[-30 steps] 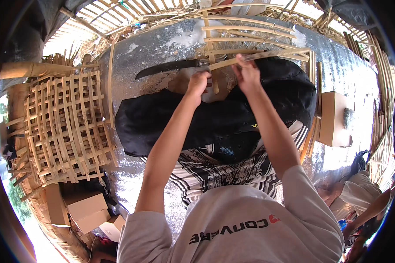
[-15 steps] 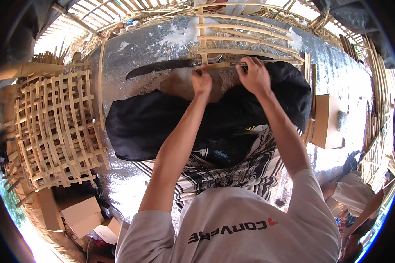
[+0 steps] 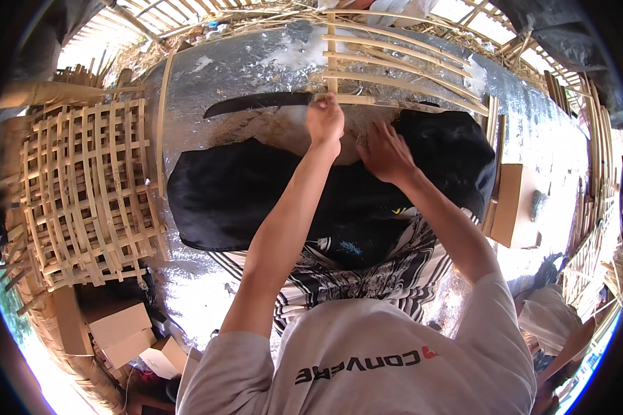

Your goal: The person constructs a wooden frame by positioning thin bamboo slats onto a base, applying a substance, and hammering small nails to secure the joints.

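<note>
Bamboo slat frame (image 3: 394,69), the piece in work, lies on the silvery mat (image 3: 242,62) just beyond the black cloth (image 3: 256,194) that covers the person's lap. Left hand (image 3: 324,122) is clenched at the near end of the frame, where the handle of a dark-bladed knife (image 3: 256,104) meets the nearest slat; which of the two it grips cannot be told. Right hand (image 3: 384,151) rests spread and released on the cloth, just beside the frame's near edge. Judged from their look, the slats are light, thin and springy, stiff along the grain yet apt to split or splinter; hold is best taken flat on a slat near a crossing, away from cut ends. The knife blade points away from the frame, toward a finished lattice panel (image 3: 83,194) lying well apart on that side. Beyond the frame's other end stands a small cardboard box (image 3: 516,207). Open mat remains beyond the frame and between blade and lattice.
</note>
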The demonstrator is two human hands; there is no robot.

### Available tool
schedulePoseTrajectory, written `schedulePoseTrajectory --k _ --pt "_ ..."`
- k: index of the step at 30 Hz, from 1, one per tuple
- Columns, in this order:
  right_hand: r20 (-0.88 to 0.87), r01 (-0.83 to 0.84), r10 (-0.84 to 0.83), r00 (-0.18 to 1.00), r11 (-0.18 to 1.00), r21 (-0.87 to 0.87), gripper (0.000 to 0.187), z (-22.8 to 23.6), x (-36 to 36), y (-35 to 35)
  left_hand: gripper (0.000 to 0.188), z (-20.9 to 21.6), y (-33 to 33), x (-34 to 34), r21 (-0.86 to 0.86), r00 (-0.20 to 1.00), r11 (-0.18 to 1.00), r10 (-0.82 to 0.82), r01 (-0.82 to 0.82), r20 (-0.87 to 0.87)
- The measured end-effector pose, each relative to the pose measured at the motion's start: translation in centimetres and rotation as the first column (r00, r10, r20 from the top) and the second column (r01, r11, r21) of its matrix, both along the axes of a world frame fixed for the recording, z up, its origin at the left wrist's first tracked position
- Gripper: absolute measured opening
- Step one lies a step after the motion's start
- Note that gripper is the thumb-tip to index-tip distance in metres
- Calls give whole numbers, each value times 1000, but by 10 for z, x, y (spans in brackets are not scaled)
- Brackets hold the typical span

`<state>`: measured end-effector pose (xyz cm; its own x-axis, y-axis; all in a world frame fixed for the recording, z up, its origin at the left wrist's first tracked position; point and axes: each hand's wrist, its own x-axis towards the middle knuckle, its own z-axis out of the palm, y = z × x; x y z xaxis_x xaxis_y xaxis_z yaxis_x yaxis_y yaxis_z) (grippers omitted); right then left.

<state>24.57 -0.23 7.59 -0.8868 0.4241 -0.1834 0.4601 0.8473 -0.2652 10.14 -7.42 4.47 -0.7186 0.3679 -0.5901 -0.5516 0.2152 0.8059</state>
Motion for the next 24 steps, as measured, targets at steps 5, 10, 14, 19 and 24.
schedulePoseTrajectory --k 5,10,14,19,24 --pt "-406 215 -136 904 964 156 66 -65 -49 8 28 10 2 -5 5 1000 1000 -18 18 7" --pt "-222 201 -186 957 978 49 71 -70 -38 11 28 -10 -6 1 66 999 998 -6 9 -36" --pt "-62 135 -142 988 984 -112 66 -24 -14 -28 25 -65 -22 -14 32 986 997 81 -77 -147" --pt "-127 90 -87 988 996 14 48 -9 26 -6 36 -58 -13 -2 40 984 996 81 -76 -158" --pt "210 234 -293 933 935 266 38 -10 29 54 39 -66 -5 2 13 922 996 86 -88 -377"
